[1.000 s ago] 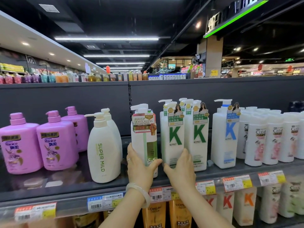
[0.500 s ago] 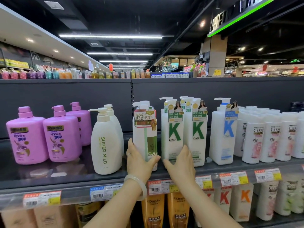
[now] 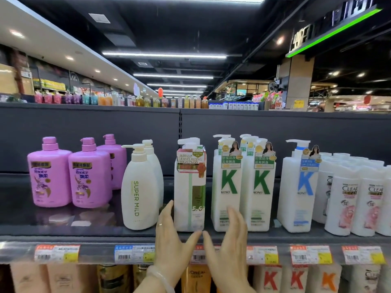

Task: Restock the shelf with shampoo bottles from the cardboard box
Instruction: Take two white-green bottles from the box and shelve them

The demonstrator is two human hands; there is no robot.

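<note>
Both hands spread, nothing clamped: left hand [image 3: 171, 233] brushing pump bottle [image 3: 189, 187] base, right hand [image 3: 227, 240] just clear. Looks rigid, slick, top-heavy; take low by its sides.

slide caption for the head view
Both hands open beside a white pump bottle standing at the shelf front.

"SUPER MILD" cream bottle [image 3: 139, 193], "KONO" white bottle [image 3: 227, 187], seemingly "Rejoice" pink bottle [image 3: 49, 176]

Price tags [image 3: 57, 253] line the front rail below the goods. Behind, a far aisle carries colourful drinks [image 3: 101, 99] (labels too small to read), under ceiling strip lights [image 3: 164, 55] and a green-edged sign [image 3: 334, 31].
</note>
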